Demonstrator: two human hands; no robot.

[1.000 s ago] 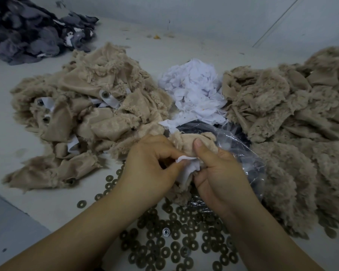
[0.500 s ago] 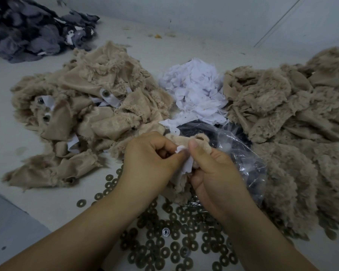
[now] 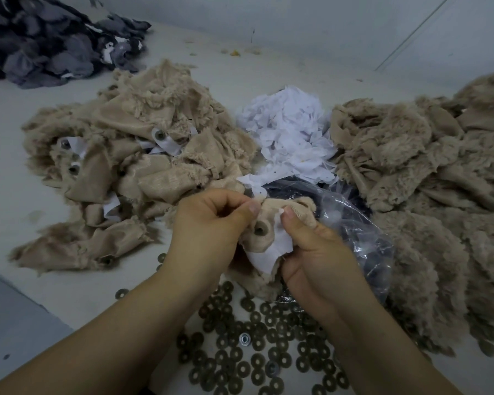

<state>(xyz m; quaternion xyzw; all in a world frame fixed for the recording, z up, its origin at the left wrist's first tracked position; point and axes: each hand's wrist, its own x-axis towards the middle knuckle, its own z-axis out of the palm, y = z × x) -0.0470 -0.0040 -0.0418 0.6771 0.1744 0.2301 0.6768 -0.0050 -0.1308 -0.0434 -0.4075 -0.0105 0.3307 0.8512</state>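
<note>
1. Pulled wider open than a second earlier, baring a dark washer (image 3: 259,230) set in the beige plush piece (image 3: 295,212).
2. Pinched the piece's upper edge with left hand (image 3: 208,223), thumb against curled fingers.
3. Gripped its white patch (image 3: 268,253) and right side with right hand (image 3: 320,252), thumb on top.
4. Held just above loose washers (image 3: 257,360), in front of clear plastic bag (image 3: 365,232), between left beige pile (image 3: 143,172) and right beige pile (image 3: 428,195).

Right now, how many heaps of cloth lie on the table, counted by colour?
Beige heaps: 2, left and right
White heap: 1
Grey heap: 1
Total: 4
The held beige piece is not counted as a heap.
</note>
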